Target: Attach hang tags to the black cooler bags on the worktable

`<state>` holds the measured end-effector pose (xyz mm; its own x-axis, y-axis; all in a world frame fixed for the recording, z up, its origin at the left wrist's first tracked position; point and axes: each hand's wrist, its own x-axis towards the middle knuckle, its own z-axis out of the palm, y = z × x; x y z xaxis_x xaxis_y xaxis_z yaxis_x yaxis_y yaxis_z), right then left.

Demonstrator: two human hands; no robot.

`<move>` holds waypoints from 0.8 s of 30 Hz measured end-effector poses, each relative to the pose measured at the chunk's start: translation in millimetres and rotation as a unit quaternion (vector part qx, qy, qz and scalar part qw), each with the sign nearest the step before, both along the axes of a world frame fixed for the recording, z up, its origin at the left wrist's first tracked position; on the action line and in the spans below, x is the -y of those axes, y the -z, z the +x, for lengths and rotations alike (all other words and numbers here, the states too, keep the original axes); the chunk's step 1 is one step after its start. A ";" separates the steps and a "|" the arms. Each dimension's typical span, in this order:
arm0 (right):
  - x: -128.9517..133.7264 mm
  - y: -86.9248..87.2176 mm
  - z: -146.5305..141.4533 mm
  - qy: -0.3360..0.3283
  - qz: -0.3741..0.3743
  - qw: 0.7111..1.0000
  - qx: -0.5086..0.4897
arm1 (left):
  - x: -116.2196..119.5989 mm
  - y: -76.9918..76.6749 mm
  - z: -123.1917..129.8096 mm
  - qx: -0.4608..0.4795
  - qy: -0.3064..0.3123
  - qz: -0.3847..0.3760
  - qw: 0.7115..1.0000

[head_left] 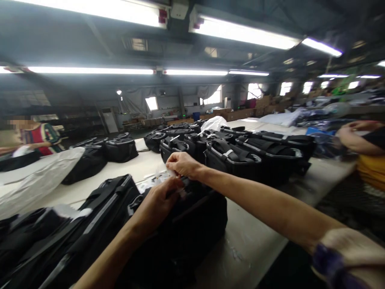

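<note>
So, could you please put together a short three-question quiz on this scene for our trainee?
1. True or false: the left hand and the right hand are close together over a black bag.
2. Which hand is higher in the picture? A) the left, B) the right, C) both level.
3. Fill the gap: a striped top shows near the ____ edge of the picture.

Key: 1. True. 2. B. 3. left.
</note>
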<state>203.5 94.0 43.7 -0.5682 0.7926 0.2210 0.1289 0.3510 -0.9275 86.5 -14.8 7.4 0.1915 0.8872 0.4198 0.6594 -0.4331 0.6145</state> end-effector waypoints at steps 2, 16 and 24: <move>-1.9 1.7 -0.5 0.024 0.013 1.000 0.002 | -3.9 0.9 -4.3 0.040 0.013 -0.056 0.998; -19.8 20.7 62.6 -0.248 -0.030 0.959 0.134 | -16.0 7.8 0.5 -0.032 -0.033 -0.048 0.998; -8.5 38.9 40.4 -0.109 0.009 0.994 0.009 | 5.9 4.4 19.2 -0.093 -0.025 -0.002 0.995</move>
<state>243.9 102.5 4.8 -0.7308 0.6454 0.2223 0.0645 0.3896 -0.9187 105.7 -20.8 3.0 0.2208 0.8992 0.3777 0.7823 -0.3946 0.4821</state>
